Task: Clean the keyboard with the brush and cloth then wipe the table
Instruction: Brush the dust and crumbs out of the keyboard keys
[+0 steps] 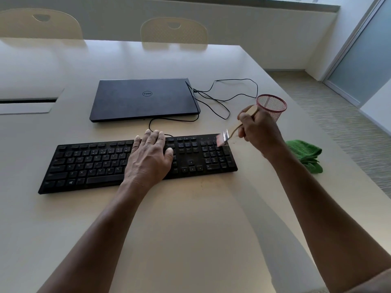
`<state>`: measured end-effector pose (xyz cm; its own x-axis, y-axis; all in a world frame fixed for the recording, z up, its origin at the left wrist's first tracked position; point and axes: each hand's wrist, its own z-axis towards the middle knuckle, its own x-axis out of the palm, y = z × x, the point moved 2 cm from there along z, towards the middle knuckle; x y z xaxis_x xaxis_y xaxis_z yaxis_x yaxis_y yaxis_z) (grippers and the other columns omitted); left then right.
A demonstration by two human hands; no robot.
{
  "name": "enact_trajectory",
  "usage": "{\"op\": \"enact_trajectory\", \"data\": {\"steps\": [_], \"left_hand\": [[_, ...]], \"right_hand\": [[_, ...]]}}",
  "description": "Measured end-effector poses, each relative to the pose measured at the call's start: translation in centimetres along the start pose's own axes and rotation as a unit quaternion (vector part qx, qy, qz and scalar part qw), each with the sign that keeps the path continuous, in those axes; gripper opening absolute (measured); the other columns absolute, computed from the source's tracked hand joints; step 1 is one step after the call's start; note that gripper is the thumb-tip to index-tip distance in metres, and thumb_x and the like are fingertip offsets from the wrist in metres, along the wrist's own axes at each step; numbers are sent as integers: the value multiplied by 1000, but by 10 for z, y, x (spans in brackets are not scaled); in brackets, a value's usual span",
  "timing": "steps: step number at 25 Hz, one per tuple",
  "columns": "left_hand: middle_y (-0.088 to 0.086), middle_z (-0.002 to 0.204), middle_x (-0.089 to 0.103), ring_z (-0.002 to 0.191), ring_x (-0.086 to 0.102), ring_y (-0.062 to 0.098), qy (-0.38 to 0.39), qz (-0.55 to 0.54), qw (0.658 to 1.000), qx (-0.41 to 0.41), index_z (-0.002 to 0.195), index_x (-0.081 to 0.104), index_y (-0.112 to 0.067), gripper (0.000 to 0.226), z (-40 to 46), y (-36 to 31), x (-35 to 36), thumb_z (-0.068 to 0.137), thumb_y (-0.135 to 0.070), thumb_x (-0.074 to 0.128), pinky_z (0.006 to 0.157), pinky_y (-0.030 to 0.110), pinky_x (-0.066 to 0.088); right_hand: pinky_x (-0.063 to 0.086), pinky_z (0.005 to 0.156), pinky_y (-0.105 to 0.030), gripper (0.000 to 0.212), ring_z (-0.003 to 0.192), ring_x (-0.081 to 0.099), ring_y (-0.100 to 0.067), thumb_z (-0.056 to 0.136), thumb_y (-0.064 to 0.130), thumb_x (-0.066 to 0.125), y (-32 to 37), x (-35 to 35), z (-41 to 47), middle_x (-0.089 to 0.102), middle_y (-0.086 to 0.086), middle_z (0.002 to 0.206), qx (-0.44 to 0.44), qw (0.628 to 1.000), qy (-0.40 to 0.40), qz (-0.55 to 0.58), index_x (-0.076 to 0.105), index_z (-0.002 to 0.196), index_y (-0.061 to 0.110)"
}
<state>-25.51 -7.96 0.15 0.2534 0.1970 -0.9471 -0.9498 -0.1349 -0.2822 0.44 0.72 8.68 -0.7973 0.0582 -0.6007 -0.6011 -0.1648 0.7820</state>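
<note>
Left hand (149, 156) flat on keyboard (88, 166); right hand (259, 129) grips brush (232, 130).

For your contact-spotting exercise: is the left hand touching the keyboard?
Touching. The head view shows the left hand lying flat on the keyboard, covering its middle keys.

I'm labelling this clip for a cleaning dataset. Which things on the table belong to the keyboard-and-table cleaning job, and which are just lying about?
Part of the job:
keyboard, steadied by the left hand
brush, held in the right hand
green cloth
table

Lying about:
closed laptop
red mesh cup
black cable
</note>
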Motion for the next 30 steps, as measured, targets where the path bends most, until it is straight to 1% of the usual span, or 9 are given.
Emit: {"op": "enact_trajectory", "data": {"steps": [2, 4, 9, 12, 15, 19, 22, 27, 30], "left_hand": [[5, 166, 20, 155, 6, 18, -2, 0, 1000, 0, 158, 23, -14, 63, 0, 0, 0, 104, -44, 32, 126, 38, 0], [5, 166, 21, 155, 7, 17, -4, -1, 1000, -1, 158, 24, -14, 63, 1, 0, 1, 104, -44, 33, 126, 38, 0], [5, 166, 21, 155, 7, 18, -5, -5, 1000, -1, 158, 24, -14, 63, -1, -1, 1, 104, -44, 34, 126, 38, 0], [4, 166, 20, 155, 6, 17, -5, -2, 1000, -3, 159, 23, -15, 63, -1, 0, 1, 104, -44, 33, 126, 38, 0], [4, 166, 20, 155, 7, 17, -4, -1, 1000, -3, 159, 23, -15, 63, 0, 0, 2, 104, -45, 32, 126, 38, 0], [5, 166, 21, 155, 7, 17, -5, -5, 1000, -4, 158, 24, -14, 63, -1, -1, 1, 104, -44, 33, 126, 38, 0], [4, 166, 20, 155, 7, 17, -4, -2, 1000, -4, 159, 23, -14, 63, 0, 0, 1, 104, -44, 33, 126, 38, 0], [4, 166, 19, 155, 6, 16, 1, 0, 1000, -5, 159, 22, -14, 63, 0, -1, 0, 104, -44, 32, 126, 37, -1], [5, 166, 20, 155, 7, 17, -2, -1, 1000, -4, 159, 23, -14, 63, 0, -1, 0, 104, -44, 32, 126, 37, 0]], "right_hand": [[53, 83, -38, 23, 86, 69, -28, 98, 28, 50, 1, -2, 4, 74, -11, 84, -17, 996, -14, -86, 67, 103, 14], [48, 84, -34, 23, 96, 66, -32, 100, 24, 49, 3, -10, 8, 74, -15, 94, -26, 990, -55, -126, 67, 106, 10], [50, 69, -37, 21, 60, 63, -16, 91, 36, 50, 0, -1, 12, 69, -2, 59, 0, 1000, 11, -11, 66, 92, 22], [50, 71, -32, 22, 76, 69, -24, 98, 28, 49, -3, -2, 13, 72, -7, 74, -7, 997, -11, -80, 67, 102, 17], [55, 81, -39, 21, 88, 69, -30, 100, 30, 47, 2, -6, 15, 74, -11, 87, -37, 995, -52, -77, 64, 103, 19], [48, 60, -28, 19, 56, 63, -8, 102, 29, 48, 6, -1, 12, 72, -3, 71, -40, 995, 8, -96, 65, 98, 20], [44, 56, -26, 19, 40, 56, -1, 98, 22, 52, 8, -16, 12, 70, -5, 63, -10, 989, 74, -129, 68, 92, 15], [47, 52, -22, 18, 43, 58, -4, 100, 25, 51, 14, -15, 12, 72, -6, 66, -33, 995, 25, -92, 66, 96, 17], [45, 48, -22, 20, 40, 56, -7, 101, 21, 51, 10, -13, 2, 71, -9, 63, 2, 992, 85, -93, 67, 91, 14]]}}
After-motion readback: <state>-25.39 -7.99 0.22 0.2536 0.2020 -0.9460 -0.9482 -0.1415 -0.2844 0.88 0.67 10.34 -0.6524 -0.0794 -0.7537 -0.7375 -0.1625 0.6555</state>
